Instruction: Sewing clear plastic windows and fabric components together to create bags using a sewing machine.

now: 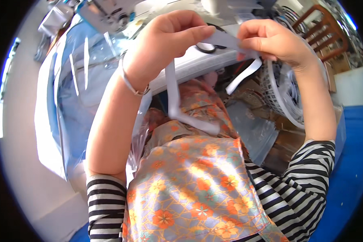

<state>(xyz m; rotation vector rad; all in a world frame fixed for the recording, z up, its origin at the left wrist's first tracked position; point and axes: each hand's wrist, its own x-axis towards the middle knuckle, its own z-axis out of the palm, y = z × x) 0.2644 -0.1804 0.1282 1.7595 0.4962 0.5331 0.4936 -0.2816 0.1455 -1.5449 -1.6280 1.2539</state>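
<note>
A white fabric-like strip (226, 39) is stretched between my two hands above the table edge. My left hand (169, 38) pinches it between thumb and fingers, and a long tail (172, 88) hangs from there over my lap, bent near its end. On the other side, my right hand (270, 42) grips the strip with closed fingers, and a shorter white end (245, 76) dangles below. Behind the strip, partly hidden, scissors with black handles (207, 48) lie on the white table (205, 64).
A white plastic basket (270, 86) with clear plastic inside stands at the right, near a wooden chair (324, 30). Pale blue material under clear plastic (72, 109) fills the left, with narrow white strips (86, 62) on it. A floral apron (197, 181) covers my lap.
</note>
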